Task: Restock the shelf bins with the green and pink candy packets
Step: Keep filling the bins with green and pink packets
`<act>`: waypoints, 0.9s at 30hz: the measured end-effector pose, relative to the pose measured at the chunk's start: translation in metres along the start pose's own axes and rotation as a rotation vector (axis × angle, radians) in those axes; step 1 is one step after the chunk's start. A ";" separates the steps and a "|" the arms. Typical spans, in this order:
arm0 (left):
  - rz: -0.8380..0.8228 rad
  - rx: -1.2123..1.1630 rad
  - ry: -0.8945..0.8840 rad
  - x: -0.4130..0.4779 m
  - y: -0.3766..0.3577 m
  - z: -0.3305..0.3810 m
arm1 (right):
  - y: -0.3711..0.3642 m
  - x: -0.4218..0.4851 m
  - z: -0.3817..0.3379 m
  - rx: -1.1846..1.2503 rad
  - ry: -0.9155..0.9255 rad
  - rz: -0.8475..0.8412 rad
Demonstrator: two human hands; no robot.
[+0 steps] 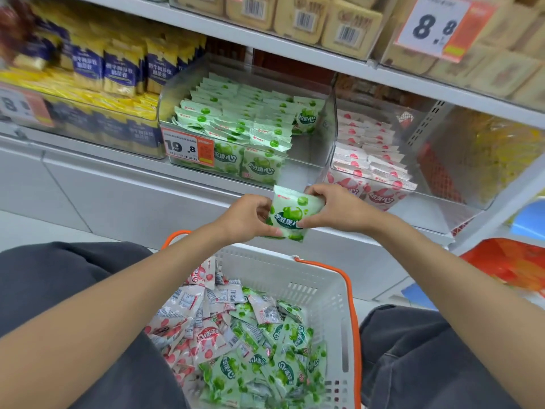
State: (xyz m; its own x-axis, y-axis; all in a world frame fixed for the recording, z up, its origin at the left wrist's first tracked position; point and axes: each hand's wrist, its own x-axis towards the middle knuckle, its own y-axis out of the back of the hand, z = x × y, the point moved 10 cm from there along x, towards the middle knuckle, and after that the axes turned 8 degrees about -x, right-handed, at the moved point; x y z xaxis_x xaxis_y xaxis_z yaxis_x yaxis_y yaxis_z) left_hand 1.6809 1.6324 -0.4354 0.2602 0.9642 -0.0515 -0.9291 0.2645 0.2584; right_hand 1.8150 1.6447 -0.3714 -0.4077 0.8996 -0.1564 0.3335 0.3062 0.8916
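Observation:
Both my hands hold one green candy packet [290,214] upright in front of the shelf edge. My left hand [247,218] pinches its left side and my right hand [330,208] pinches its right side. Just above stands a clear bin [321,137] filled on its left with rows of green packets [236,119]; its right front part is bare. To its right is a clear bin [418,160] of pink packets [368,154]. Below, between my knees, a white basket [295,273] with orange handles holds several loose green packets [265,358] and pink packets [188,317].
Blue and yellow snack bags [118,75] fill the bin at the left. A 19.8 price tag [187,147] hangs on the green bin's front. Beige boxes [324,22] and an 8.8 sign [436,25] sit on the shelf above. Orange bags [507,264] lie low at the right.

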 end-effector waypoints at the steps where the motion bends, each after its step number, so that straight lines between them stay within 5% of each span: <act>1: 0.000 0.046 -0.026 0.003 0.000 0.006 | 0.004 0.000 -0.009 -0.060 0.036 -0.026; 6: 0.063 0.162 -0.211 0.017 0.018 0.063 | 0.045 0.014 -0.043 -0.280 0.114 -0.023; 10: 0.323 0.048 -0.239 0.040 0.086 0.096 | 0.120 0.036 -0.039 -0.065 0.081 0.248; 13: 0.458 0.257 -0.252 0.078 0.124 0.104 | 0.144 0.069 -0.027 -0.117 0.079 0.397; 21: 0.163 0.937 -0.095 0.223 0.103 0.093 | 0.158 0.201 0.003 -0.543 -0.091 0.345; 27: 0.118 0.992 0.036 0.248 0.116 0.045 | 0.156 0.260 0.033 -0.673 -0.165 0.192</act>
State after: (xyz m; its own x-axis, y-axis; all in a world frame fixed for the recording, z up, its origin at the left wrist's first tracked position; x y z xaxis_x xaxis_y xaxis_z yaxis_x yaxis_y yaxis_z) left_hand 1.6494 1.9013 -0.3750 0.1572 0.9876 0.0013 -0.3047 0.0473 0.9513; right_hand 1.7888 1.9366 -0.2865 -0.2432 0.9699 0.0149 -0.2317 -0.0730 0.9700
